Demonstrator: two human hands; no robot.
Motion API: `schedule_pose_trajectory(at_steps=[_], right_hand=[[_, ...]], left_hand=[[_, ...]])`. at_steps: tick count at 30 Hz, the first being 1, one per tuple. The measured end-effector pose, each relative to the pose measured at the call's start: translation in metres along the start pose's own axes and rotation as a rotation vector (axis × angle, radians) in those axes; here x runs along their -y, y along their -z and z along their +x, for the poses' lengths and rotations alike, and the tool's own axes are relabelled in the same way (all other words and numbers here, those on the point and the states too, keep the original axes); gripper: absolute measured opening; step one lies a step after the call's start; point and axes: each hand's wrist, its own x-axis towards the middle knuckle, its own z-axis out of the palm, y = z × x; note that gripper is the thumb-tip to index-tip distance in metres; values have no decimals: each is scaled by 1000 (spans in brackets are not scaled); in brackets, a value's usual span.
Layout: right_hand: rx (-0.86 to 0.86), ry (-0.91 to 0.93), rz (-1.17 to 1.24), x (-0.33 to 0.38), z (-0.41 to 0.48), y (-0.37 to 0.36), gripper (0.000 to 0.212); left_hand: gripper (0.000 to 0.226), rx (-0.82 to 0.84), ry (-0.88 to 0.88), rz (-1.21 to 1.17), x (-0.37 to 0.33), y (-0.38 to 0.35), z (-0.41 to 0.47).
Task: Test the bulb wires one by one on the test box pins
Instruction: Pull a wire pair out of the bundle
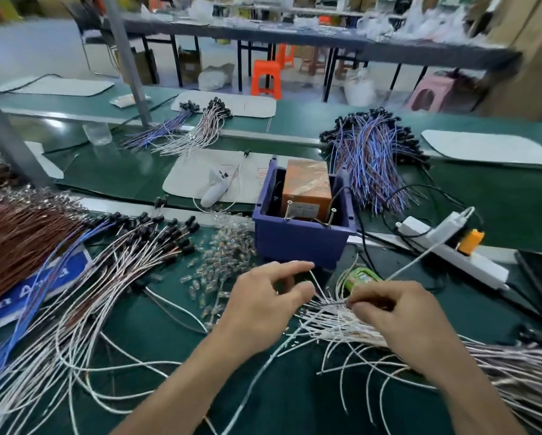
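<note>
White bulb wires (329,323) lie fanned on the green table top (294,403) under our right hand (398,318), which pinches one strand, we judge to single it out. Our left hand (263,306) hangs loosely spread, thumb and forefinger apart beside a raised wire end. Just beyond stands the test box (307,189) in its purple bin (294,243), pins (289,203) upright at its near side. Loose bulbs (228,243) and a green can (362,277) crowd the approach.

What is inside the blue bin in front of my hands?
An orange box wrapped in clear film sits in the blue bin, with two metal pins standing at its front and black wires beside it. The walls hide its base.
</note>
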Motion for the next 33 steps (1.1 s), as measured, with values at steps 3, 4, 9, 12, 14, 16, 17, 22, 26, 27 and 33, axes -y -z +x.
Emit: schedule_pose_trajectory(at_steps=[3, 4, 9, 12, 14, 16, 17, 22, 26, 27, 33], right_hand=[[-107, -29, 268, -7, -3, 0, 29], [-144, -51, 382, -10, -3, -1, 30], [-175, -202, 845, -24, -2, -4, 29], [-200, -234, 882, -34, -2, -6, 28], [-240, -222, 785, -40, -2, -8, 27], [-299, -179, 591, -45, -3, -10, 29], [-326, -149, 489, -46, -4, -9, 31], [-189, -163, 554, -43, -9, -10, 37], [-49, -319, 1009, -40, -12, -5, 25], [-53, -346, 1084, -40, -12, -3, 21], [-66, -405, 1226, -43, -13, 3, 24]], left_hand=[[30, 126, -25, 167, -10, -11, 3], [28, 173, -9, 186, -12, -11, 4], [9, 333, 42, 124, -9, -14, 7], [13, 414, 69, 34, -6, -8, 9], [19, 432, 90, -54, -4, -2, 12], [29, 398, 108, -93, 1, 0, 14], [33, 376, 116, -89, 3, -1, 15], [31, 270, 130, -138, 10, -20, 17], [22, 362, 116, -154, 6, -30, 16], [26, 402, 108, -113, 5, -32, 15], [9, 218, 60, -97, 5, -32, 12]])
